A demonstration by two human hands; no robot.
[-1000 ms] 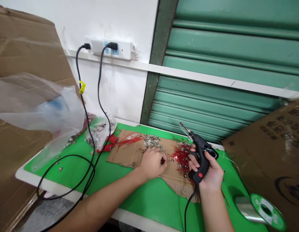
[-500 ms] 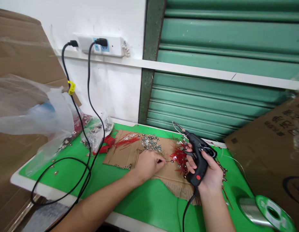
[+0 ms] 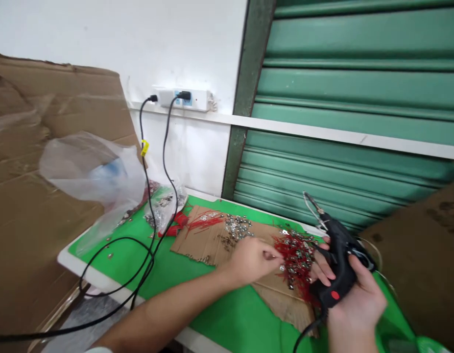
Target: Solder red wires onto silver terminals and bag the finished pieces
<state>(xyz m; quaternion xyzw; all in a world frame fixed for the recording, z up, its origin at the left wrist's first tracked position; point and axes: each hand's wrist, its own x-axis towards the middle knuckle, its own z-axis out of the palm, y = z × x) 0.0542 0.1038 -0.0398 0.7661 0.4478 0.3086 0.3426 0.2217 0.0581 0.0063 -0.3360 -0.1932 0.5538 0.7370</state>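
Note:
My right hand (image 3: 353, 289) is wrapped round a black soldering gun (image 3: 339, 264) with a red dot on its grip. Its metal tip, with a thin solder wire beside it, points up and to the left, clear of the table. My left hand (image 3: 254, 260) is closed in a pinch at the left edge of a heap of red wires with small metal parts (image 3: 296, 255). Between its fingertips is a thin red wire, mostly hidden by the fingers. Loose silver metal parts (image 3: 238, 227) lie just behind my left hand on a cardboard sheet (image 3: 203, 242).
More red wires (image 3: 206, 220) lie on the cardboard's left part, near a clear bag of metal parts (image 3: 166, 208). Black cables (image 3: 152, 196) hang from a wall socket (image 3: 199, 100) across the green table (image 3: 138, 274). Cardboard boxes (image 3: 65, 117) flank the table.
The view has swung left and up. My left hand, still pinched, has moved right to the heap of red wires. My right hand keeps the soldering gun raised.

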